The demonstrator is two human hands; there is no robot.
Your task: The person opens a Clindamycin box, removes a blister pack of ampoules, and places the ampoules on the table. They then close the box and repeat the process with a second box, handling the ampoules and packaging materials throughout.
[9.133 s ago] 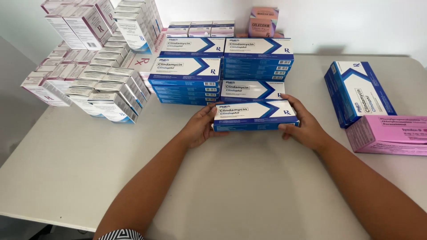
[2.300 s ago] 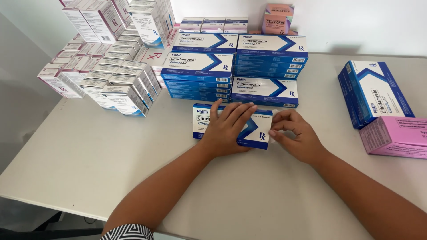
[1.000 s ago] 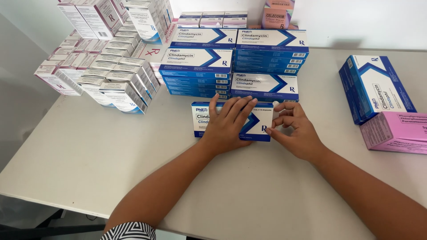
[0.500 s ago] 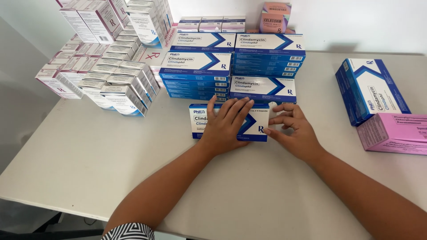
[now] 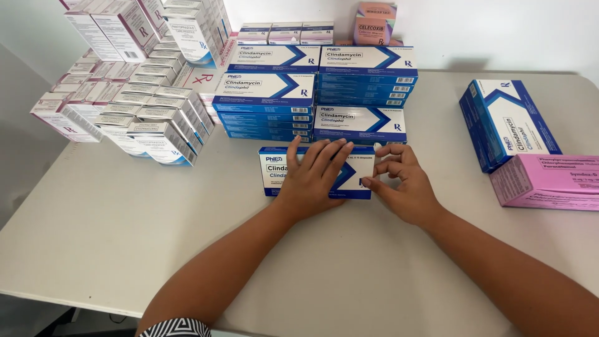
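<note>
A blue-and-white carton (image 5: 274, 176) lies flat on the pale table (image 5: 93, 237), just in front of the stacked blue-and-white cartons (image 5: 315, 87) at the table's rear centre. The left hand (image 5: 315, 178) rests palm-down on the carton's top face with the fingers spread and extended, gripping nothing; this flat press appears to pin the carton so that it cannot slide. The right hand (image 5: 402, 184) works at the carton's right end, fingers curled and thumb brought toward the fingertips in a pinch at the end flap; whether the flap itself is held between them cannot be told from this view. The division of labour, one hand steadying and one handling the end, suits a light box that would otherwise shift under a pull. To the left, small white-and-maroon boxes (image 5: 131, 118) stand in leaning rows, with taller white boxes (image 5: 125, 28) behind them. A further blue-and-white carton bundle (image 5: 508, 122) lies near the right edge, touching a pink carton (image 5: 549, 181) in front of it. A small pink box (image 5: 374, 22) sits atop the rear stack against the wall.
</note>
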